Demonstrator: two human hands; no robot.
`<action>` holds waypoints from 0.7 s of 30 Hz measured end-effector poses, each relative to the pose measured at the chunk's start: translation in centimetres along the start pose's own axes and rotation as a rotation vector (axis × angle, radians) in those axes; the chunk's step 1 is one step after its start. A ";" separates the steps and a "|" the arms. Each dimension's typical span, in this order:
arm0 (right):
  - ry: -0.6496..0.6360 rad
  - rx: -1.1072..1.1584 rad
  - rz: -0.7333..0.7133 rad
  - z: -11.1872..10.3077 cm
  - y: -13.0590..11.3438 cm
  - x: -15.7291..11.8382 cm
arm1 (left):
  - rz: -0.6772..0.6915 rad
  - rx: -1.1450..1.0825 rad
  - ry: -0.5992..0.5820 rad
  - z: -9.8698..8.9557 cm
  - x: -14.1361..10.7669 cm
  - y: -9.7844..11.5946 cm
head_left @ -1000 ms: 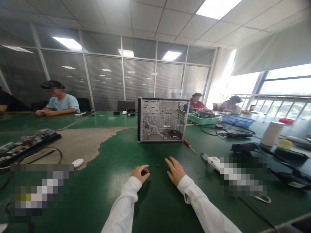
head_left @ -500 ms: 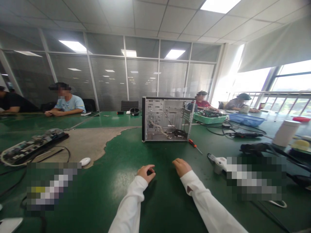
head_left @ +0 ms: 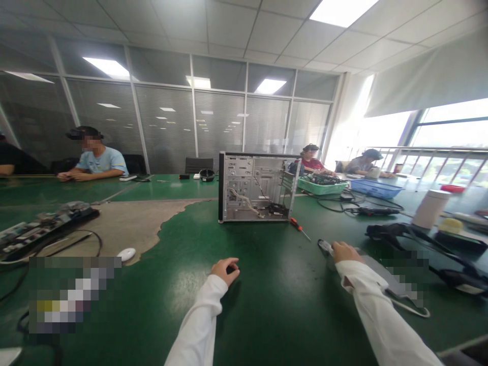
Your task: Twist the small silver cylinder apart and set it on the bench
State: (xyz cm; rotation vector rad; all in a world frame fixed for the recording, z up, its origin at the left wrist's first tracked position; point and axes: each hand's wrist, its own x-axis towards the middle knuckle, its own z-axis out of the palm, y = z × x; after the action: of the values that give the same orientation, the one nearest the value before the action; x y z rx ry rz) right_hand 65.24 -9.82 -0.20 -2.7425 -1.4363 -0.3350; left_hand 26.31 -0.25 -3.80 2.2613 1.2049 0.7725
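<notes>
My left hand [head_left: 225,270] rests on the green table [head_left: 274,305] with its fingers curled around a small dark object [head_left: 233,269], which is mostly hidden. My right hand [head_left: 346,252] lies further right, closed over a white handheld tool [head_left: 325,247] with a cord. Part of that tool is blurred out. Ahead of both hands stands an open computer case [head_left: 255,188], its metal back and internal cables showing. Beside its front corner lies a screwdriver with a red-and-black handle [head_left: 299,229].
A circuit board [head_left: 46,226] and a white mouse [head_left: 126,254] lie to the left. Further right are a green basket [head_left: 322,187], a blue tray [head_left: 375,188], a white cylinder [head_left: 430,208] and black cables. Seated people [head_left: 95,155] work along the far table.
My right hand has moved right from the middle of the table onto the white tool. My left hand has stayed in nearly the same place, and the view has shifted slightly.
</notes>
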 end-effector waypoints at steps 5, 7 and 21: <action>0.008 0.013 0.023 -0.1 0.0 0.0 | 0.001 0.003 0.004 0.0 0.0 0.0; 0.000 0.027 0.045 -0.3 0.1 0.0 | -0.005 0.007 0.006 0.0 0.1 0.1; -0.104 0.038 -0.004 -1.1 0.4 -0.1 | -0.024 -0.005 -0.004 -0.2 -0.1 0.4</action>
State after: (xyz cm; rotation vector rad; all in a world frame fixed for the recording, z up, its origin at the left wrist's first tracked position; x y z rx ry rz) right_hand 65.27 -10.27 0.83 -2.7653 -1.4551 -0.1651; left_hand 26.37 -0.49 -3.45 2.2398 1.2242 0.7608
